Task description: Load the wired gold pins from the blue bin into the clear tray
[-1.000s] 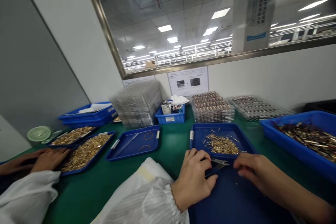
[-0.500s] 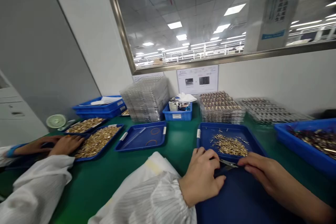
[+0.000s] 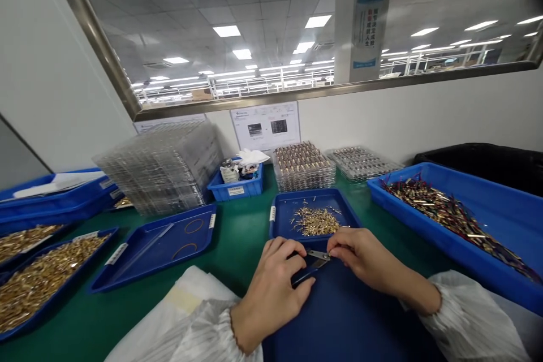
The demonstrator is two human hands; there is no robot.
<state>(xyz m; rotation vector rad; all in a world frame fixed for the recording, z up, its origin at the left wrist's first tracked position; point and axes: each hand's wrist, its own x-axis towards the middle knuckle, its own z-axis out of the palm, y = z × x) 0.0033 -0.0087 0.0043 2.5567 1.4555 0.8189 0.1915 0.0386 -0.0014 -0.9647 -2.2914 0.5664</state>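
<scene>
My left hand [image 3: 271,285] grips a small pair of metal snips [image 3: 311,264] over a dark blue tray [image 3: 352,322] right in front of me. My right hand [image 3: 360,257] pinches at the tip of the snips; whatever tiny part it holds is too small to see. Just beyond both hands sits a blue tray [image 3: 282,220] with a heap of small gold metal pins [image 3: 316,220]. Both arms wear white sleeves.
A large blue bin of gold parts with red wires [image 3: 449,215] lies at right. Left are an almost bare blue tray [image 3: 161,246], trays of gold parts [image 3: 42,277], stacked clear blister trays [image 3: 161,167], a small blue box [image 3: 235,186], and filled clear trays [image 3: 303,167].
The camera has swung right, so the co-worker's hands at far left have left the view. My right hand has moved in to meet the snips held by my left hand.
</scene>
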